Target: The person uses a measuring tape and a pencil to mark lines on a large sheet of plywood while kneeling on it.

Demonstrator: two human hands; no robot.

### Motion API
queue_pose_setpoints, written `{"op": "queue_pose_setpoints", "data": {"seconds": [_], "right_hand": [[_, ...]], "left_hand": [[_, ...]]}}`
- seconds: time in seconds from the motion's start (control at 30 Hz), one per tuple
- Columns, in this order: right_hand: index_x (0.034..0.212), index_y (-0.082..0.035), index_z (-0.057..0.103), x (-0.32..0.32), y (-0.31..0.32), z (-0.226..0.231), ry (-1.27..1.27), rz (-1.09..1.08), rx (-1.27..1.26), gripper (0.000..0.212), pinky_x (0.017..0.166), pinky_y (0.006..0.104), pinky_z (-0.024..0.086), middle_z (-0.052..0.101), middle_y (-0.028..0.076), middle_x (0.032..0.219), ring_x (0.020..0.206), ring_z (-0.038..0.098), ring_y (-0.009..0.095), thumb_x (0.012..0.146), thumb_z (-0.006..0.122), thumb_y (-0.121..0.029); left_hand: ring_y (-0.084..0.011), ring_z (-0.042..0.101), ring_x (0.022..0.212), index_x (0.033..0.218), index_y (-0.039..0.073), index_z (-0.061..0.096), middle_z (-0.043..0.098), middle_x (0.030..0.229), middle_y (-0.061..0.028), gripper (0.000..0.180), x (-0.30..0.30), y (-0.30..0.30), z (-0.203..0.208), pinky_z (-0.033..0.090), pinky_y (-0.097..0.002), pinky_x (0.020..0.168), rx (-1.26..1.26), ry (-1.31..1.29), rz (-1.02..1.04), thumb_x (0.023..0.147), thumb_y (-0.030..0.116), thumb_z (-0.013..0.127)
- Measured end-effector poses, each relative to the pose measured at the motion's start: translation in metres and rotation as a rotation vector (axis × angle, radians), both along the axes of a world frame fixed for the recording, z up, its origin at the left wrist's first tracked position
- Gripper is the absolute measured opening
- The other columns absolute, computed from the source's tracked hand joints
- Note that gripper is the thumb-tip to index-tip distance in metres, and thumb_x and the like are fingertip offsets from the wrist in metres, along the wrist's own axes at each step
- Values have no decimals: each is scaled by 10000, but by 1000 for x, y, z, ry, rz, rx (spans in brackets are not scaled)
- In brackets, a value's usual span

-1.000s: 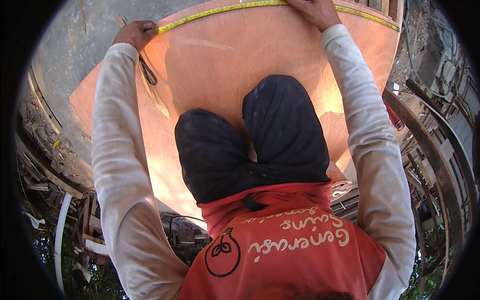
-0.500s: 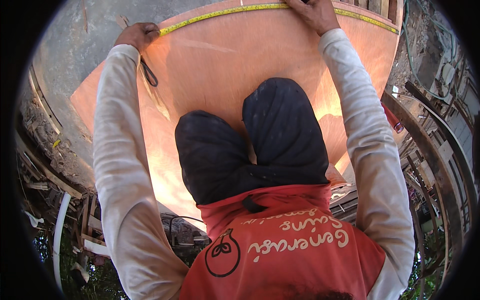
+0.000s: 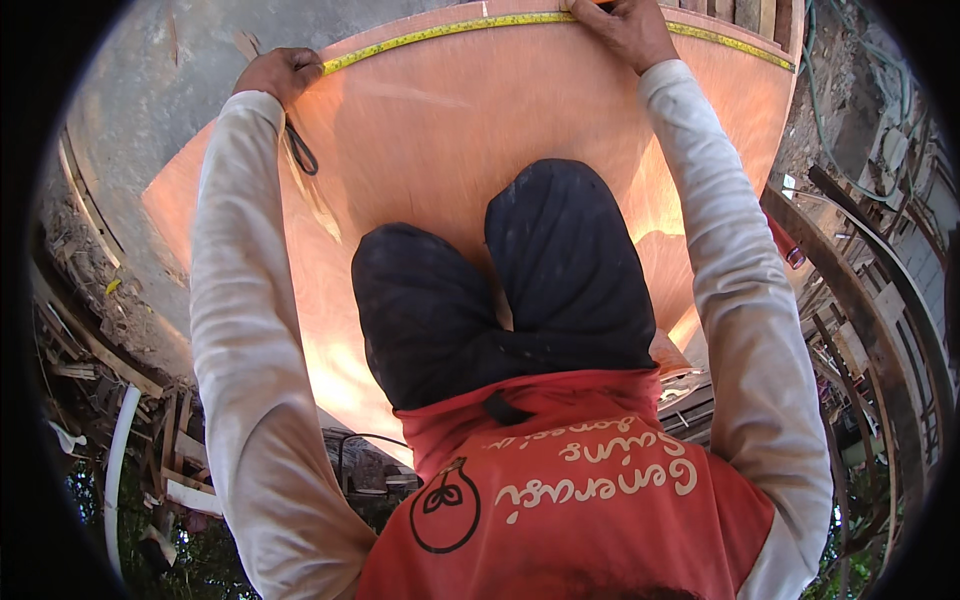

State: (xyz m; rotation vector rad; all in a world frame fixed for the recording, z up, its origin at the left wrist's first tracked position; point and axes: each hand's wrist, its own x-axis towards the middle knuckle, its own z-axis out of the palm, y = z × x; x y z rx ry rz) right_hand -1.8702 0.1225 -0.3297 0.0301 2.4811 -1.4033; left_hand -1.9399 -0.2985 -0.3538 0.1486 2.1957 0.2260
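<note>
A smooth grey concrete floor lies at upper left, bordered by brown dirt strewn with broken wood scraps. Long dark-brown wooden beams (bent-looking through the fisheye lens) line the right side, and leafy green foliage shows below in daylight.

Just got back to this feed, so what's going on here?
A yellow tape measure is stretched across a reddish wooden sheet. The person's left hand pinches it toward the left; the right hand is at it farther along, beside something orange partly cut off by the picture's top. The tape runs on to near the sheet's right edge.
</note>
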Motion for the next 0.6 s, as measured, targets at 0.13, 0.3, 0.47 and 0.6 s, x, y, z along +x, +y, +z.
{"op": "queue_pose_setpoints", "data": {"seconds": [0.13, 0.3, 0.47, 0.6], "right_hand": [[888, -52, 623, -2, -5, -2, 25, -92, -56, 144, 710, 299, 452, 584, 22, 790, 782, 535, 115, 855, 665, -186], [890, -51, 618, 3, -2, -3, -26, -53, 10, 152, 702, 306, 451, 577, 26, 784, 767, 529, 124, 852, 669, -189], [915, -48, 615, 1, -5, -1, 41, -53, -28, 168, 702, 308, 449, 569, 37, 787, 762, 523, 135, 852, 668, -194], [921, -48, 617, 2, -4, -4, 13, -72, -13, 167, 711, 309, 450, 576, 40, 798, 780, 531, 133, 850, 667, -191]], "left_hand": [[-269, 656, 943, 1118, 151, 694, 707, 1009, -97, 318, -2, -4, -1, 485, -363, 867, 18, 1, -29, 890, 353, 606], [-284, 657, 971, 1138, 163, 695, 710, 1035, -105, 325, 3, 1, 1, 488, -367, 878, -4, 41, -29, 893, 359, 607], [-281, 661, 929, 1116, 150, 694, 710, 981, -103, 329, 1, -8, -6, 489, -354, 864, 44, 62, -47, 883, 366, 606], [-281, 662, 911, 1106, 142, 692, 705, 967, -109, 335, 3, -5, -7, 490, -357, 857, 16, 70, -35, 878, 373, 608]]}}
